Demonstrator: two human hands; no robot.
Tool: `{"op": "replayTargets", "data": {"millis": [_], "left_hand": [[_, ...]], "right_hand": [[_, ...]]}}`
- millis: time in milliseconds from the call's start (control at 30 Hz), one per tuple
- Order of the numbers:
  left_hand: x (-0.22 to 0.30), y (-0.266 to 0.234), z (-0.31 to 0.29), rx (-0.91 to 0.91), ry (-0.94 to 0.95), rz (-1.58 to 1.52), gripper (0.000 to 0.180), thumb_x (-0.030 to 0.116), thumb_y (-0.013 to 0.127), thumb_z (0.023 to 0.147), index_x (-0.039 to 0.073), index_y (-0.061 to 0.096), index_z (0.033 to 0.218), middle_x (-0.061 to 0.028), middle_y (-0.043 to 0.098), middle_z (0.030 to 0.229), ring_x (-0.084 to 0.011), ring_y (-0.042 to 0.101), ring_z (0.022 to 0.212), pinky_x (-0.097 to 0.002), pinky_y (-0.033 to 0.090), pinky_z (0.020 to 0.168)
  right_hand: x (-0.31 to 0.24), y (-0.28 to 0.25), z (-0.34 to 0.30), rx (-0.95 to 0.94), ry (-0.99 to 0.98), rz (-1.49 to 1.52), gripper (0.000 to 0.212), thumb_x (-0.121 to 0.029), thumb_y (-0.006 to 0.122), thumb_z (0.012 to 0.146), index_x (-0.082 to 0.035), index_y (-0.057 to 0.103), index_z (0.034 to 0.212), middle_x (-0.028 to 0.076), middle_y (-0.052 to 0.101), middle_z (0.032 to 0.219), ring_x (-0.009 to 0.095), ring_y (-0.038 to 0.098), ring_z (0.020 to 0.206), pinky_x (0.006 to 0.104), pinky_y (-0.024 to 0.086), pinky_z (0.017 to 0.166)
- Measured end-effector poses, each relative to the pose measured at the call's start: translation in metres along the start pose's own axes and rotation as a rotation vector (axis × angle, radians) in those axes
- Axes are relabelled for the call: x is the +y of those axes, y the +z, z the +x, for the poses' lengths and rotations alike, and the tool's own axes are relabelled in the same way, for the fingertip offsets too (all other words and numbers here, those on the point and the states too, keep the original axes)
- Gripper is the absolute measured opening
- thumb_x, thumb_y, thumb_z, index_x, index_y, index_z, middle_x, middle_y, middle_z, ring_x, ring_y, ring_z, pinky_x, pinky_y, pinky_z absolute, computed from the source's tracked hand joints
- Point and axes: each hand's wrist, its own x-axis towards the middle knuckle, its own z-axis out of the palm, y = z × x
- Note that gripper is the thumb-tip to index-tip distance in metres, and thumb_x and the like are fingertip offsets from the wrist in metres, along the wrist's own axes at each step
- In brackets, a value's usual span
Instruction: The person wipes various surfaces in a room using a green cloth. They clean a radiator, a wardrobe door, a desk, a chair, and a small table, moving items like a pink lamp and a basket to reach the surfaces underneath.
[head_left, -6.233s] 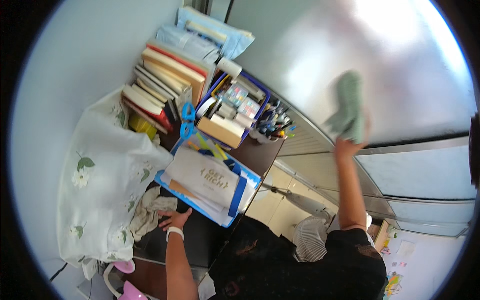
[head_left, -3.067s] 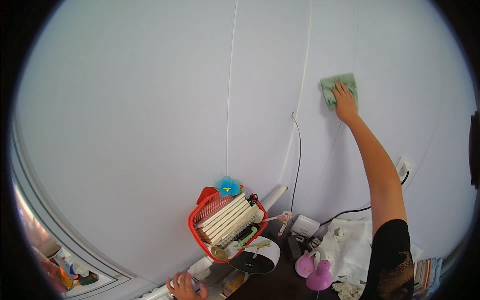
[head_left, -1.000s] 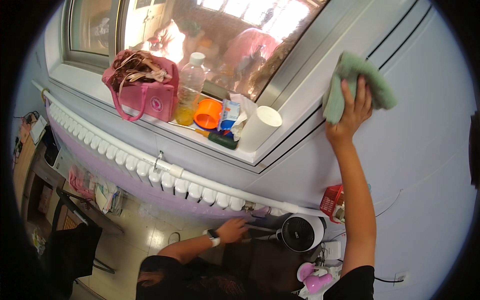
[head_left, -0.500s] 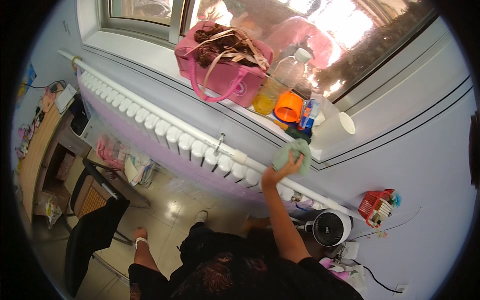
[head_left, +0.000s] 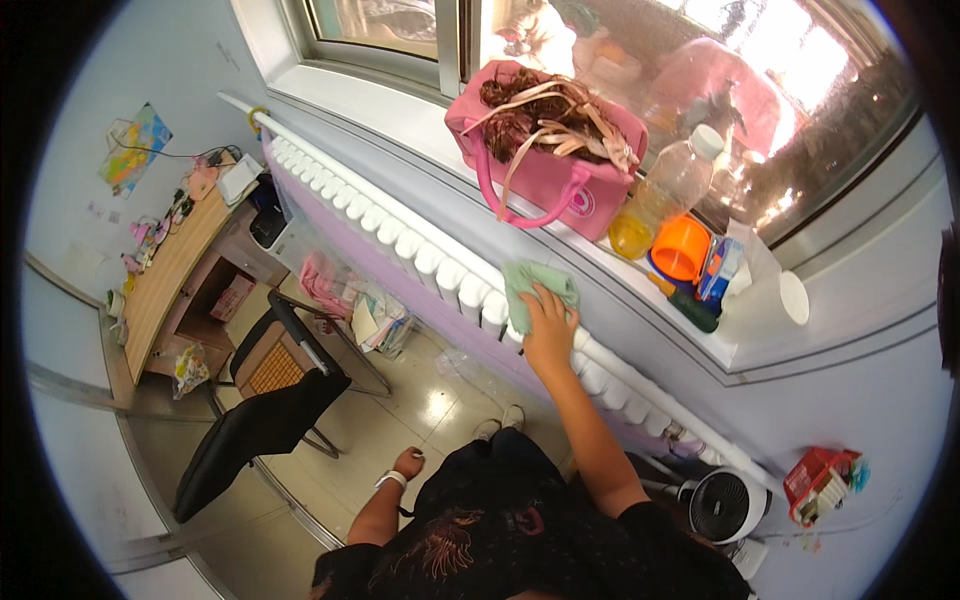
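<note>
A pale green cloth (head_left: 535,280) lies over the white pipe (head_left: 640,372) along the top of the radiator, partly against the wall. My right hand (head_left: 550,325) presses on it, fingers resting across the fabric; the cloth hides that stretch of pipe. Down by my side hangs my left hand (head_left: 408,462), a band on its wrist, fingers curled in and nothing seen in them. White radiator sections (head_left: 425,262) run in a row under the pipe.
On the windowsill stand a pink handbag (head_left: 560,195), a bottle of yellow liquid (head_left: 670,185), an orange cup (head_left: 681,250) and a white paper cup (head_left: 790,300). A red basket (head_left: 815,485) hangs right, above a fan (head_left: 722,505). A black chair (head_left: 270,430) and desk (head_left: 185,270) are left.
My right hand has moved the cloth left along the pipe, away from the sill's right corner. The view has shifted, so the room appears farther right. My left hand still hangs low.
</note>
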Motion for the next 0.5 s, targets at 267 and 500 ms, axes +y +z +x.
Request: {"op": "replayTargets", "data": {"millis": [267,500], "left_hand": [[0.002,-0.011,-0.023,0.227,-0.31,-0.516,0.032,0.02,0.06,0.084,0.001,0.062,0.11,-0.0112,0.068,0.079,-0.0171,0.061,0.063,-0.0306,0.048,0.056],[0.023,0.014,-0.02,0.161,-0.009,-0.245,0.026,0.019,0.059,0.087,0.004,0.064,0.109,-0.0159,0.07,0.093,-0.0247,0.067,0.083,-0.0349,0.052,0.078]], "right_hand": [[0.042,-0.069,-0.055,-0.14,0.135,-0.069,0.062,0.0,0.067,0.064,-0.014,0.055,0.122,0.007,0.046,0.138,0.027,0.042,0.127,0.0483,0.025,0.106],[0.024,-0.043,-0.037,-0.059,0.127,0.055,0.064,0.006,0.059,0.059,-0.008,0.055,0.122,0.011,0.046,0.137,0.034,0.039,0.128,0.0483,0.021,0.108]]}}
